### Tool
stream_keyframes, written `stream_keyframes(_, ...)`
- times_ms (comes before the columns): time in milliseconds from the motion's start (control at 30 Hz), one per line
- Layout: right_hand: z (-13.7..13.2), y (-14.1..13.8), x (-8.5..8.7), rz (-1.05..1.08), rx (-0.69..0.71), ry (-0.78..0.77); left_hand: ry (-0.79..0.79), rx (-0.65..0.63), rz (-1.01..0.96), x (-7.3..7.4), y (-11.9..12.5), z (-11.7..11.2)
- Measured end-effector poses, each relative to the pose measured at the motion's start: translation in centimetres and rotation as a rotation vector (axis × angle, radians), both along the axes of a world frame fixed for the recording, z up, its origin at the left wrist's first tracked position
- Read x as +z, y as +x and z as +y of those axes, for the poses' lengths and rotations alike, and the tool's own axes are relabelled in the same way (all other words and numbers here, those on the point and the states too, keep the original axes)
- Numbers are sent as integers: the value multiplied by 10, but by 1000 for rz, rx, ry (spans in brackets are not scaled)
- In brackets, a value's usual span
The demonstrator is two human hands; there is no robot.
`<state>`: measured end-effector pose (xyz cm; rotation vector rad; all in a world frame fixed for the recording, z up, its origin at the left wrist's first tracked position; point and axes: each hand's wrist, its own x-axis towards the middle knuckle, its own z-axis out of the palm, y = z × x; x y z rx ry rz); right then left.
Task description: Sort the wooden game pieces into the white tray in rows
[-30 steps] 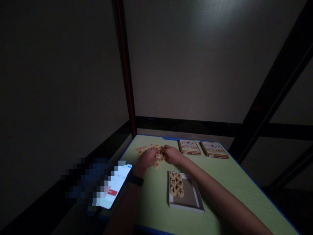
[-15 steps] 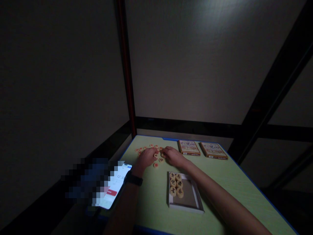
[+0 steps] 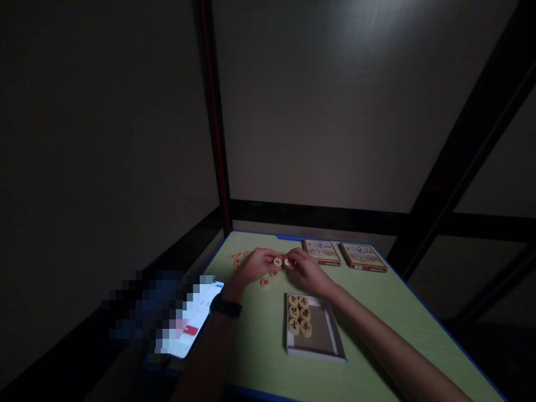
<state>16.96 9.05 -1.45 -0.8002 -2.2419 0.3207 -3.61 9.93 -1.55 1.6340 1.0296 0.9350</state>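
The left hand (image 3: pixel 256 266) pinches a pale disc (image 3: pixel 277 262) between thumb and fingertips, a narrow grip with the disc raised just off the table. The right hand (image 3: pixel 309 272) pinches a second disc (image 3: pixel 287 262) the same way. The two discs sit almost edge to edge between the two sets of fingertips; whether they touch is too small to tell. Each shows a dark mark on its face, unreadable in the dim light.

Just under the fingers lie a few loose discs (image 3: pixel 264 282) on the green table (image 3: pixel 377 312), and red-marked discs (image 3: pixel 238 258) are scattered beyond the left knuckles. On the near side of the right hand an open box tray (image 3: pixel 330 340) holds six black-marked discs (image 3: pixel 299 315), packed into the corner closest to the fingers. Past the right fingertips two closed boxes (image 3: pixel 321 251) lie side by side. Down the left arm, next to a dark wristband (image 3: pixel 226 306), a lit phone (image 3: pixel 190 321) rests at the table's edge.

The likeliest slip, I judge, is at the pinch itself — small smooth discs held by the tips alone could knock together, drop and roll among the loose ones. The poor light could also make the marks easy to misread, and the left forearm passes close enough to the phone to nudge it.
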Motion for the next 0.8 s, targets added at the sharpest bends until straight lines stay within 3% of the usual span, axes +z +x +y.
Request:
stream_keyframes(133, -12, 14, 7, 31, -29, -2, -38, -76, -170, 0, 6, -3)
stream_keyframes(300, -36, 28, 14, 54, -14, 63, -106, -159, -236, 4, 18, -13)
stream_keyframes(400, -47, 32, 9, 51, -31, 97, -146, -199, -249, 6, 24, -19)
stream_keyframes(600, -49, 33, -8, -56, -216, 126, -233, -299, -245, 11, 29, -32)
stream_keyframes(800, -53, 30, -6, -267, -321, 207, -194, -313, -215, 8, 34, -34)
